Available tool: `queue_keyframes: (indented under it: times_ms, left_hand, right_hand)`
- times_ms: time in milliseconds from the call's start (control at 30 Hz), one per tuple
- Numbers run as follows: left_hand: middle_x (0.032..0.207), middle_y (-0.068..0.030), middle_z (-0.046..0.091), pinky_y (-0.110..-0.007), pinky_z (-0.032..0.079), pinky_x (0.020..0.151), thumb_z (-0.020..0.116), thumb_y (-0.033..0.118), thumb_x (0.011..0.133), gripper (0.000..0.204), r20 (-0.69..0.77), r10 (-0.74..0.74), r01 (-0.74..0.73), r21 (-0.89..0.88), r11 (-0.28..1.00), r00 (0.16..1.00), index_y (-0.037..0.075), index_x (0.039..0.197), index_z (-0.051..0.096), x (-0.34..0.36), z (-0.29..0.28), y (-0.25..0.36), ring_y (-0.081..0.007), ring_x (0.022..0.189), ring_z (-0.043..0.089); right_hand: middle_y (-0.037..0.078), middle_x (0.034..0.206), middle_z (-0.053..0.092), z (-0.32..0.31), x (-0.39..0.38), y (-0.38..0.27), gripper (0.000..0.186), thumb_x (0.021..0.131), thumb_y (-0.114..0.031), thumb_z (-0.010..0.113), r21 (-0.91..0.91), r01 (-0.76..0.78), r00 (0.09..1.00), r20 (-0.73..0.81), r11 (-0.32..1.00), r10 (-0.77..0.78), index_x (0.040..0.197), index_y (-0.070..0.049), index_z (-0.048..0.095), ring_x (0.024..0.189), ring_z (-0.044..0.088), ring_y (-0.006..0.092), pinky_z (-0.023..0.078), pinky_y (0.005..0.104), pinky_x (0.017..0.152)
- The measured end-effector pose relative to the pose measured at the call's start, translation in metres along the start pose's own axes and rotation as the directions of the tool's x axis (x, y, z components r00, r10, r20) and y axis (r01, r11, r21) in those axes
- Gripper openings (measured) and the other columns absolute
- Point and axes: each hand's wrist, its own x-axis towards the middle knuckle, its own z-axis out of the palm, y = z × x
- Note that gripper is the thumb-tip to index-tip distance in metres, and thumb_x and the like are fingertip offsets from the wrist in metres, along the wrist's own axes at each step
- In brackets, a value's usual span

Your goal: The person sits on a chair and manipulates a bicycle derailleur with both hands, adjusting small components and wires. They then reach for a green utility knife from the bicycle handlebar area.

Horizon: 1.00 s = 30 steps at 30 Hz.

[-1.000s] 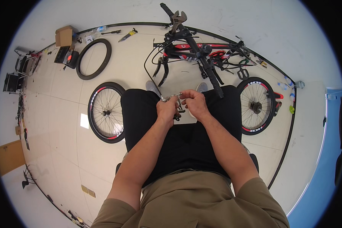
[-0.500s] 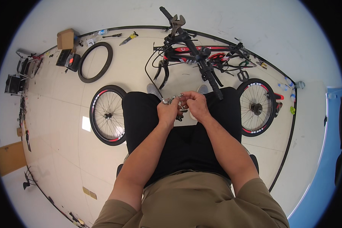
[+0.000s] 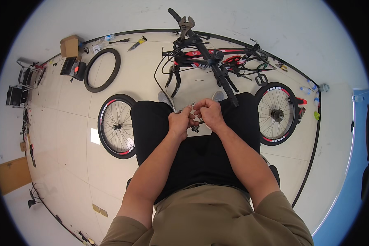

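Observation:
Between my knees, my left hand [image 3: 180, 123] is closed around a small silver-and-black bicycle part [image 3: 195, 128], mostly hidden by the fingers. A black cable [image 3: 158, 80] runs down from the handlebar [image 3: 212, 57] to this hand. Close beside it, my right hand [image 3: 210, 114] has its fingers bent into a pinch near the part's silver end; what they grip is too small to make out. Just beyond my hands lies the black-and-red bicycle frame [image 3: 192, 62], without wheels, its fork [image 3: 175, 80] toward the left. An adjustable wrench [image 3: 186, 24] rests at the handlebar.
A spoked wheel with tyre [image 3: 117, 127] lies left of my legs; another wheel, with sprockets [image 3: 277, 115], lies right. Farther left are a loose tyre [image 3: 102, 70], an open cardboard box [image 3: 70, 46] and a black case [image 3: 68, 65]. Plastic bottles [image 3: 311, 86] lie by the right wall.
My right hand's fingertips have drawn slightly away from the silver end of the part. My left hand keeps its hold, barely moved. The whole view has shifted a little.

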Motion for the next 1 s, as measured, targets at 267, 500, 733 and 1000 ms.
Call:
queue_keyframes:
  times_ms: [267,500,733,1000]
  left_hand:
    - [0.072,-0.0105,0.059,-0.035,0.056,0.053,0.066,0.021,0.093,0.032,0.0,0.0,0.0,0.03,1.0,1.0,-0.007,0.079,0.059,-0.005,0.002,0.004,-0.0197,0.051,0.058]
    - [0.07,-0.0105,0.058,-0.036,0.056,0.053,0.066,0.021,0.092,0.033,-0.004,0.004,-0.004,0.01,1.0,1.0,-0.006,0.076,0.058,-0.004,0.003,0.004,-0.0189,0.05,0.055]
    - [0.07,-0.0107,0.058,-0.036,0.056,0.052,0.067,0.02,0.092,0.032,-0.004,0.001,-0.001,0.006,1.0,1.0,-0.007,0.077,0.058,-0.003,0.001,0.002,-0.0174,0.049,0.054]
    - [0.07,-0.0103,0.058,-0.036,0.056,0.051,0.067,0.02,0.092,0.031,0.007,0.0,0.0,0.015,1.0,1.0,-0.006,0.077,0.058,-0.003,0.002,0.003,-0.0175,0.049,0.054]
  right_hand:
    - [0.011,0.091,0.069,0.0,-0.004,-0.007,0.027,0.081,0.006,0.046,-0.075,-0.045,0.998,-0.035,0.996,0.043,0.097,0.004,0.067,0.075,0.066,0.0163,0.053,0.0287,0.065]
    - [0.013,0.088,0.069,0.003,-0.005,-0.004,0.026,0.08,0.005,0.046,-0.073,0.037,0.998,-0.054,0.997,-0.041,0.096,0.005,0.067,0.071,0.065,0.0164,0.052,0.0288,0.061]
    - [0.012,0.091,0.068,0.006,-0.006,-0.006,0.029,0.079,0.006,0.047,-0.01,0.052,0.993,-0.105,0.999,-0.053,0.1,0.005,0.067,0.071,0.064,0.0159,0.05,0.0279,0.061]
    - [0.011,0.094,0.068,-0.003,0.002,0.006,0.031,0.08,0.007,0.046,-0.151,-0.041,0.999,-0.034,0.988,0.037,0.102,0.001,0.067,0.073,0.063,0.0154,0.05,0.0281,0.06]
